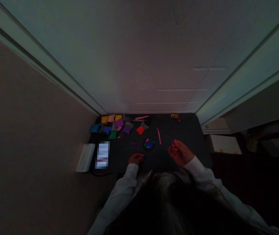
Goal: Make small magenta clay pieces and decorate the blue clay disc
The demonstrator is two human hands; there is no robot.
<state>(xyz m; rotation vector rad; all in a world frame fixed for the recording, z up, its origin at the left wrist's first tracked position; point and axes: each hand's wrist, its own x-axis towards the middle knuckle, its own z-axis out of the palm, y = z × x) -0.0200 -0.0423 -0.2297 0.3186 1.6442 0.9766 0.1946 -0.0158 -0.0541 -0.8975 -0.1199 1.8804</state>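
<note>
The left hand (136,159) is low over the near part of the dark surface (185,130), fingers curled in and narrow; whether it holds anything, I cannot tell. The right hand (180,154) is to the right, its fingertips drawn close together; the picture is too dim to tell whether something small is between them. Nearest the left hand, beyond it and between the two hands, lies a small round blue piece (149,143) with green, pink and yellow bits on it. A thin purple strip (134,143) lies to its left, and a slim pink tool (159,137) to its right. An orange packet (140,130) is behind it. More colored packets (112,134) crowd the back left, with a bright phone (102,155) nearer the front.
</note>
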